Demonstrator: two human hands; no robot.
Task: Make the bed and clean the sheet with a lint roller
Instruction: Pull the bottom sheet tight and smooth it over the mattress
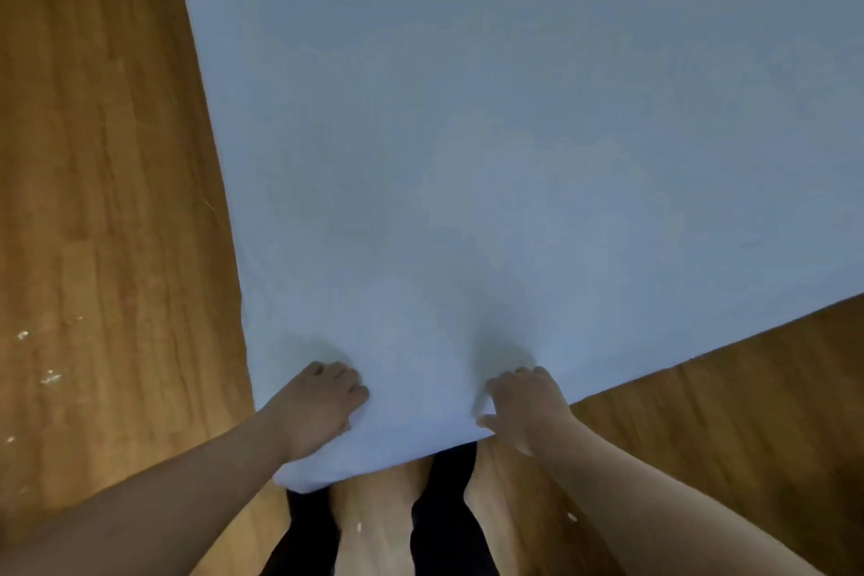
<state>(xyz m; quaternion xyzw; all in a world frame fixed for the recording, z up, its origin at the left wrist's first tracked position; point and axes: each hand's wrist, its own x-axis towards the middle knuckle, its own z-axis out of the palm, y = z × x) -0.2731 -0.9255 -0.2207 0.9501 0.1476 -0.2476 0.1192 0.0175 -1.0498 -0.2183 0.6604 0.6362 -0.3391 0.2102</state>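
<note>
A pale blue-white sheet (491, 164) covers the bed and fills most of the head view, smooth and flat. Its near corner hangs toward me at the bottom centre. My left hand (318, 407) rests on the left side of that corner with its fingers curled into the cloth. My right hand (526, 405) lies on the right side of the corner, fingers bent and pinching the sheet's edge. No lint roller is in view.
A wooden floor (103, 201) runs along the left of the bed and shows again at the lower right (748, 412). Small white specks lie on the floor at the left. My dark trouser legs (444, 519) stand below the sheet corner.
</note>
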